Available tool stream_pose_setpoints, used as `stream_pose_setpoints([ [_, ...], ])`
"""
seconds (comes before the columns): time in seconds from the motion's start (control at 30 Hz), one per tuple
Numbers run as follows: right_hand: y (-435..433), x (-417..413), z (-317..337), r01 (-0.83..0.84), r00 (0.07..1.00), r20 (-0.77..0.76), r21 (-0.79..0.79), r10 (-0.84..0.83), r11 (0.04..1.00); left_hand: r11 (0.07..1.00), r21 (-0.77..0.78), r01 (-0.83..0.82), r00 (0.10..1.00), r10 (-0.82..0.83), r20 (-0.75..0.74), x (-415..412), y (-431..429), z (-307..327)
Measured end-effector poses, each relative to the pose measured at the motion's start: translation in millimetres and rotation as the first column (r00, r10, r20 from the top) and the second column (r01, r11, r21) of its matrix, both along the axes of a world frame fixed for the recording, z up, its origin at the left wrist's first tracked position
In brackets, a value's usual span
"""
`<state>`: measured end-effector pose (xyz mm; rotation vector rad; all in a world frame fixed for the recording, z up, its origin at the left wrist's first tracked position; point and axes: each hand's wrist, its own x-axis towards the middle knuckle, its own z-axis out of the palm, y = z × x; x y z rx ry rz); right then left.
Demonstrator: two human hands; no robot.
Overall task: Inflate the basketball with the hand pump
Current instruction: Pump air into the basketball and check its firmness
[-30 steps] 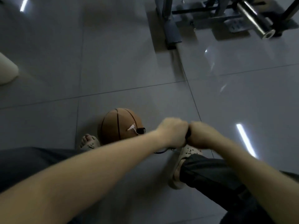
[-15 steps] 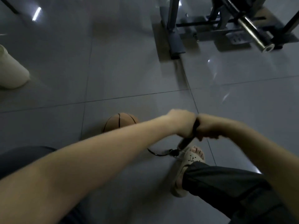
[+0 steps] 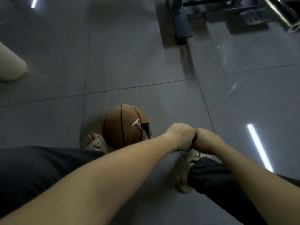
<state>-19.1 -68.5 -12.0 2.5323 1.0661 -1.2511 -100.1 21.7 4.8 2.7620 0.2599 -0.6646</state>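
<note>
An orange basketball (image 3: 123, 125) with black seams rests on the grey tiled floor between my two sandalled feet. A black hose connector (image 3: 146, 127) is plugged into its right side, and the hose runs down behind my left forearm. My left hand (image 3: 180, 135) and my right hand (image 3: 205, 138) are fists side by side, both shut on the pump handle (image 3: 194, 139), of which only a dark sliver shows between them. The pump body is hidden under my hands.
My left foot (image 3: 95, 142) touches the ball's lower left; my right foot (image 3: 188, 169) is planted under my hands. A metal gym frame (image 3: 181, 25) with a steel bar (image 3: 279, 12) stands at the far right. A cream cylinder (image 3: 9, 64) lies at the left edge.
Both hands have gone down with the handle after being raised half a second ago; the pump shaft seen then is hidden again. The view has tilted down, so more of the ball shows.
</note>
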Motion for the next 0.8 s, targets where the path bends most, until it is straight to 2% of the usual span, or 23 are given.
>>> stream_pose_setpoints([
  [0.1, 1.4, -2.2, 12.8, 0.001, 1.000, -0.005, -0.025, -0.002, 1.000, 0.999, 0.016, 0.031, 0.998, -0.030, -0.053, 4.6, -0.4, 9.1],
  [0.17, 7.1, 1.9, 40.6, -0.059, 0.997, -0.063, -0.084, 0.053, 0.995, 0.999, 0.014, 0.042, 0.996, -0.041, -0.078, 5.8, 1.7, 27.3],
  [0.23, 14.3, 17.4, 84.6, -0.048, 0.987, -0.155, -0.087, 0.034, 0.995, 1.000, 0.017, 0.025, 1.000, -0.025, 0.001, 8.7, 10.0, 61.4],
  [0.3, 19.4, 34.7, 133.5, 0.020, 0.984, -0.176, -0.016, -0.022, 1.000, 1.000, 0.008, -0.012, 0.994, 0.011, 0.108, 15.1, 20.5, 105.6],
  [0.37, 18.2, 42.7, 155.7, 0.051, 0.984, -0.171, 0.067, -0.038, 0.996, 0.999, -0.037, -0.038, 0.988, 0.043, 0.149, 20.5, 24.7, 133.3],
  [0.47, 12.0, 29.7, 131.4, 0.068, 0.984, -0.172, 0.074, -0.054, 0.995, 0.998, -0.021, -0.055, 0.991, 0.057, 0.123, 17.9, 15.9, 111.2],
  [0.63, -0.3, 4.5, 30.9, 0.032, 0.998, -0.056, 0.047, -0.029, 0.998, 0.999, -0.019, -0.047, 0.997, 0.048, 0.063, -0.5, -1.7, 23.5],
  [0.8, 0.5, 5.4, 2.1, 0.003, 1.000, -0.022, 0.008, -0.003, 1.000, 0.999, -0.005, -0.049, 0.998, 0.049, 0.041, 0.3, -2.5, -2.7],
])
